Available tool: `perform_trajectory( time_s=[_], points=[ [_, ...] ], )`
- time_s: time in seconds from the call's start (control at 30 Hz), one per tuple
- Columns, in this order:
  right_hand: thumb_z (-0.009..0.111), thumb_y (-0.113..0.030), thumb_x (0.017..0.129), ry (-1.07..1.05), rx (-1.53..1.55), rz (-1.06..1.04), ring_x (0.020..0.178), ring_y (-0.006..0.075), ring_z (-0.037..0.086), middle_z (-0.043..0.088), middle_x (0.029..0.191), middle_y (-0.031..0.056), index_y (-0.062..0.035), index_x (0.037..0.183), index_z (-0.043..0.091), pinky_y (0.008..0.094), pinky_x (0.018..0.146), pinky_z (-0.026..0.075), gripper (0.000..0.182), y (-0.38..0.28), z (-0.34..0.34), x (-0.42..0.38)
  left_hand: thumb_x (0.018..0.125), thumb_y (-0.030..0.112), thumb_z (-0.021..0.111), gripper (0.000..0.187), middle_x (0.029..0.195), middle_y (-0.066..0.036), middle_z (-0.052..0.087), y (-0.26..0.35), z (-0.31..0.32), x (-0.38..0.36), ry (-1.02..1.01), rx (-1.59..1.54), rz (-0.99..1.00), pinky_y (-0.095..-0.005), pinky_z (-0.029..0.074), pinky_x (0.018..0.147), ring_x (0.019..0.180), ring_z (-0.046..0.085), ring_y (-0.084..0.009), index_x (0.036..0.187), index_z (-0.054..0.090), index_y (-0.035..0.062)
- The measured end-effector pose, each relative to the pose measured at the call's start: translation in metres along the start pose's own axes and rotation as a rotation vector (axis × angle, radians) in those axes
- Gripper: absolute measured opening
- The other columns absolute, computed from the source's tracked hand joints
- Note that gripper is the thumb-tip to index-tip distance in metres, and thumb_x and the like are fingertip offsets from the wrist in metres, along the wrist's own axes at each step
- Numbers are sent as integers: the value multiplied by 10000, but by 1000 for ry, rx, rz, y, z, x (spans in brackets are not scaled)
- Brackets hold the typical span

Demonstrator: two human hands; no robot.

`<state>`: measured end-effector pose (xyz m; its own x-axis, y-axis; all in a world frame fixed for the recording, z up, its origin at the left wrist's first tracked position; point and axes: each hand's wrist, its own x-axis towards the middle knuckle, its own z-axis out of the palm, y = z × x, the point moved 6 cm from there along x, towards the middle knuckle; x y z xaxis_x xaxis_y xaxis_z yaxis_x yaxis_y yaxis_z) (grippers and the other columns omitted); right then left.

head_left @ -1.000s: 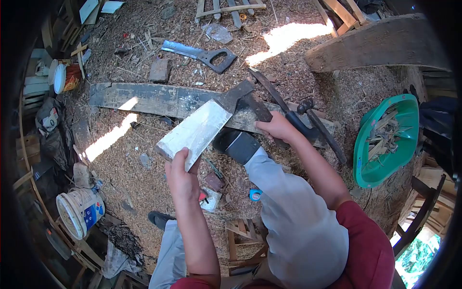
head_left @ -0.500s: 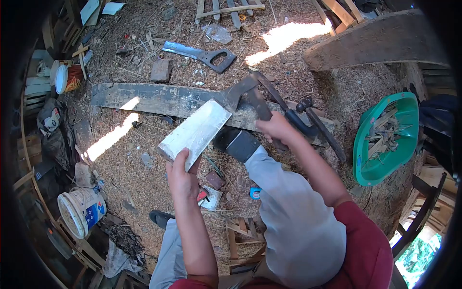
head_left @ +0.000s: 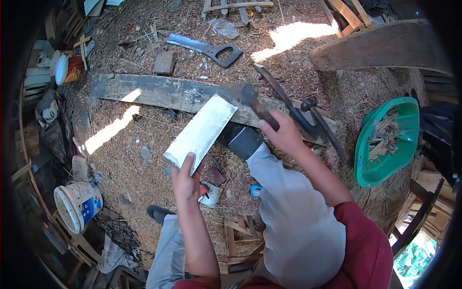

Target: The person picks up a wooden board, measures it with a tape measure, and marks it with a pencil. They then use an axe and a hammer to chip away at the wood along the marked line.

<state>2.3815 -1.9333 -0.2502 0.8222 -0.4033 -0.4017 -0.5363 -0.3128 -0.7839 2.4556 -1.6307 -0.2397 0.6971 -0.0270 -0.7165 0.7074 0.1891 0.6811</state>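
Observation:
My left hand (head_left: 186, 180) is closed on the lower end of a pale, flat wooden block (head_left: 201, 132), which slants up to the right. The block's upper end rests at the long weathered plank (head_left: 159, 89) on the ground. My right hand (head_left: 283, 134) grips the handle of an adze-like tool (head_left: 248, 94), whose blurred head is by the block's upper end. Just beyond lie a long sheathed blade (head_left: 276, 86) and a hammer (head_left: 320, 118), both across the plank. My booted foot (head_left: 243, 142) is against the plank's near edge.
A handsaw (head_left: 207, 49) and a brick-like block (head_left: 164, 63) lie beyond the plank. At the right is a green basin (head_left: 362, 164) with wood scraps. A white bucket (head_left: 72, 207) stands at the left. A blue tape measure (head_left: 255, 191) and a small wooden frame (head_left: 231, 238) are near my legs.
The tool in my right hand has turned, its handle now slanting more. The block in my left hand has shifted slightly right. The view has moved a little.

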Motion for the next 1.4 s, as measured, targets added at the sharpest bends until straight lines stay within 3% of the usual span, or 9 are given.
perform_trajectory(
  time_s=[0.13,0.23,0.57,0.77,0.8,0.93,1.03,1.13,1.4],
  points=[
    [751,-398,921,-10,-116,-243,782,440,678,686,812,216,-25,973,651,473,682,532,390,-16,6,-7,998,92,636,514,1378,-193,599,-1,2,-2,-1,4,12,-507,569,1046,1234,637,-339,1456,442,-37],
    [739,-417,930,10,-207,-170,745,443,676,679,771,213,-30,977,654,480,659,526,400,17,27,9,996,95,642,510,1375,-193,602,1,5,-3,4,18,11,-504,569,1047,1237,635,-335,1451,451,-32],
    [631,-450,1016,-44,-58,41,639,306,618,620,703,207,19,1067,674,426,625,469,474,23,13,25,991,75,646,538,1395,-193,584,-6,-6,2,4,-34,3,-513,568,1051,1250,626,-339,1469,418,-23],
    [591,-477,1030,48,93,-278,639,340,597,613,729,219,12,1096,643,437,636,470,496,5,17,5,992,85,653,541,1401,-184,584,-13,-20,8,-2,-36,-8,-511,570,1047,1255,627,-332,1473,424,-6],
    [584,-490,1033,54,-58,-219,648,311,606,609,708,195,12,1049,656,425,649,480,508,10,22,11,990,84,655,547,1401,-182,585,-16,-22,10,-14,-43,-21,-512,569,1047,1256,627,-332,1476,421,-3],
    [542,-526,1048,-44,58,188,660,306,621,614,682,163,15,934,670,434,659,485,568,64,44,36,988,86,661,596,1422,-169,572,-32,-43,27,-63,-87,-41,-513,559,1056,1278,612,-327,1516,390,26],
    [526,-542,1053,-106,196,297,646,268,609,611,675,129,24,905,657,422,640,475,600,55,44,31,986,85,676,565,1397,-160,593,-40,-53,30,-51,-111,-26,-486,573,1042,1261,624,-314,1488,427,15],
    [516,-552,1057,-4,50,67,642,200,600,593,670,87,25,900,645,392,609,462,612,43,38,29,989,83,678,538,1389,-162,600,-44,-59,41,-78,-113,-15,-476,579,1038,1253,632,-309,1470,449,6],
    [533,-552,1048,32,107,-131,651,246,627,617,693,130,10,1069,670,393,614,467,579,20,26,8,1008,78,649,595,1443,-152,563,-61,-71,60,-61,-117,-46,-492,558,1057,1293,607,-313,1534,371,66]
  ],
)
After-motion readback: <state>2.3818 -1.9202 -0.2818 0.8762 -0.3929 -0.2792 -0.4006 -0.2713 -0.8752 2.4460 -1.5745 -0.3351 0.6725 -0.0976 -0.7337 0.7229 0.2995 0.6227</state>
